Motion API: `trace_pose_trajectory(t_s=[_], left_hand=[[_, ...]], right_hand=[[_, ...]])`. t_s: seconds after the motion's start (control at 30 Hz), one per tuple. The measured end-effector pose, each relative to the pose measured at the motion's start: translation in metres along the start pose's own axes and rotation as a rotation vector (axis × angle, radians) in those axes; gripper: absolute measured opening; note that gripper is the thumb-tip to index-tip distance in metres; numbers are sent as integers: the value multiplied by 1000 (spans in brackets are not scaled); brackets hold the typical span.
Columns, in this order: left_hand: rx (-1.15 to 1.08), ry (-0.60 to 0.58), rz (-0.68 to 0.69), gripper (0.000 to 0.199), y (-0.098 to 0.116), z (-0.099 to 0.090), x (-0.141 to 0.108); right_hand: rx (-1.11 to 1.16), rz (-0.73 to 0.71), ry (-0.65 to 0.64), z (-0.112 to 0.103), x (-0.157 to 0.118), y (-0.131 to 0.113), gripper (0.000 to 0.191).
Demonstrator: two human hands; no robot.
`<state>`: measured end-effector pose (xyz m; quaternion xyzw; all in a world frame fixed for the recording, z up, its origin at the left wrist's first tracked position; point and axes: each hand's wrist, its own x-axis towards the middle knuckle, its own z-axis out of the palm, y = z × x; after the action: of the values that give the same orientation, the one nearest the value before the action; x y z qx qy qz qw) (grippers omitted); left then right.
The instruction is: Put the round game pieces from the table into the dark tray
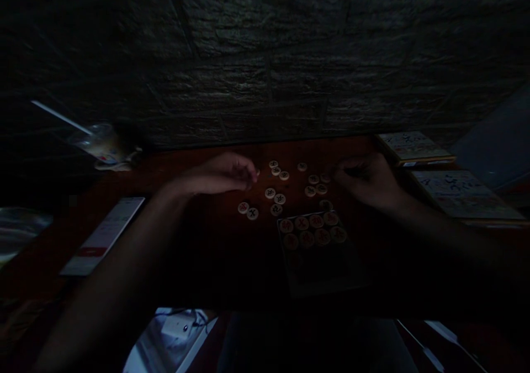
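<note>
While I watch this dim view from my remote seat, a brick wall (265,58) rises beyond the fingers of the left hand (226,172) and the right hand (370,179), which both hang low over a wooden table (343,147). Nearer the body than the fingers, and between the forearms, I see a dark tray (327,282), its two upper rows filled with red-marked discs (316,220). Two flat boxes (467,193) lie to the right of the right fingers. Left of the left forearm, well apart from the fingers, I find a phone (103,235); farther out stands a cup (99,143) with a straw (62,116). Smallest are the loose discs (270,193), spread between the two sets of fingertips. The left fingers are curled narrow, a pale disc (258,172) just at their tips; whether it is gripped, I can't tell. The right thumb and fingertips are close together beside another disc (325,178); contact I can't make out.
</note>
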<state>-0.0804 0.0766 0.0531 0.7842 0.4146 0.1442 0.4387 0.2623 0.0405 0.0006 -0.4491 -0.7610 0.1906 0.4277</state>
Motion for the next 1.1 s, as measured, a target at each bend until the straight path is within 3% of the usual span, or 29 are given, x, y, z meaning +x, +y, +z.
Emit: trace_pose_trajectory(t_s=[0.07, 0.13, 0.23, 0.43, 0.8, 0.97, 1.1], left_hand=[[61, -171, -54, 29, 2, -5, -9], [51, -251, -109, 39, 2, -5, -15], [86, -295, -159, 47, -2, -1, -16], [112, -299, -156, 29, -8, 3, -7], [-2, 83, -133, 28, -17, 0, 6], [-225, 419, -15, 33, -12, 20, 13], [-440, 464, 41, 39, -9, 43, 16]], right_hand=[[6, 3, 7, 1, 0, 2, 33], [11, 5, 2, 2, 0, 4, 33], [19, 19, 0, 4, 0, 5, 33], [-2, 31, -15, 3, -1, 4, 33], [-7, 39, -33, 6, -1, 4, 33], [13, 57, -27, 7, -1, -1, 36], [30, 52, -43, 7, -2, -4, 40]])
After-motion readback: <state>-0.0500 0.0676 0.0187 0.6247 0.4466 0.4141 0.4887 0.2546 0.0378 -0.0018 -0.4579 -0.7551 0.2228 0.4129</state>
